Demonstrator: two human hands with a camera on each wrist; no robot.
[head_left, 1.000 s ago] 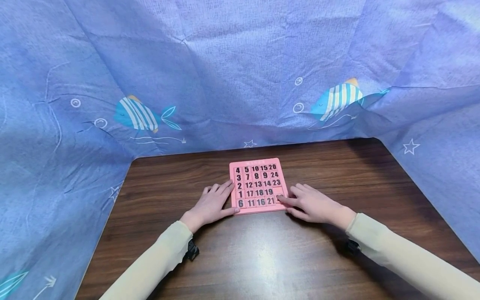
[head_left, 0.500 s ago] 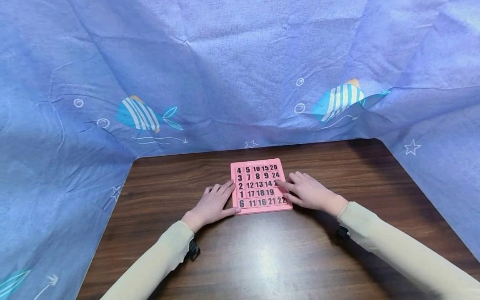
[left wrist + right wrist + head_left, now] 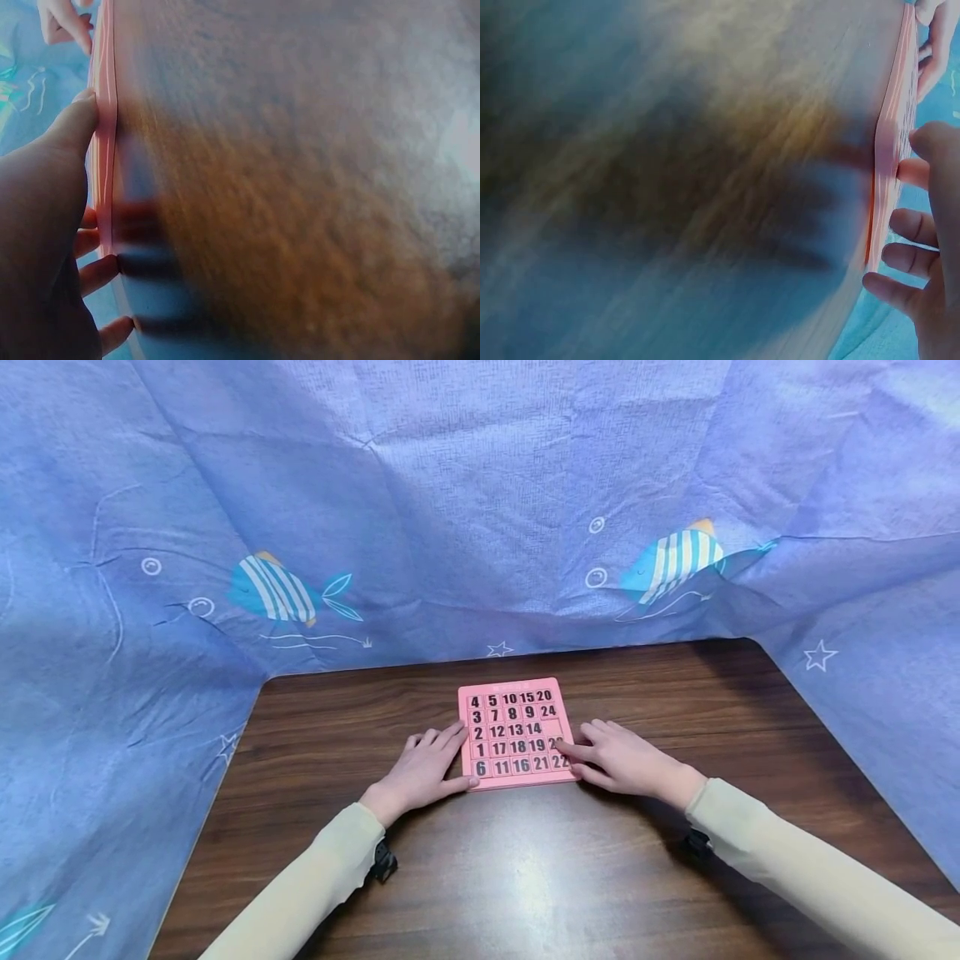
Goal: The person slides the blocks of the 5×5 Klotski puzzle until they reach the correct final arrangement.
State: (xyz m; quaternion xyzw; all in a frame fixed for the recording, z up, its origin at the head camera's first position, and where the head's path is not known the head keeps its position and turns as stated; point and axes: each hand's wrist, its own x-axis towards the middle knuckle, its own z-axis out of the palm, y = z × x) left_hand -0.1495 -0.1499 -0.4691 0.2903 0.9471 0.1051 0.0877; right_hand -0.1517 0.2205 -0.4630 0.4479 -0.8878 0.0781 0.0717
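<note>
A pink sliding number puzzle [image 3: 506, 686] lies flat on the table, its numbered tiles in a square grid. The bare slot [image 3: 552, 728] is at the right end of the third row. My left hand [image 3: 423, 768] rests against the puzzle's left side, thumb at the near left corner, fingers along the edge. With a straight index finger, my right hand [image 3: 628, 762] touches the 23 tile [image 3: 553, 743] in the fourth row, partly covering its number. Both wrist views show the puzzle's side [image 3: 106, 135] edge-on; the right fingers [image 3: 911, 259] are spread beside it.
The dark wood-grain table [image 3: 495, 877] has a bright glare patch in front of the puzzle. Blue cloth [image 3: 480, 527] with fish prints hangs behind and along both sides. A black wrist device [image 3: 385, 860] is strapped under the left sleeve, another [image 3: 697, 842] under the right.
The 22 tile has slid right, into the bottom corner. My right index finger then moved up to the 23 tile and brought it down one row. My left hand stays put.
</note>
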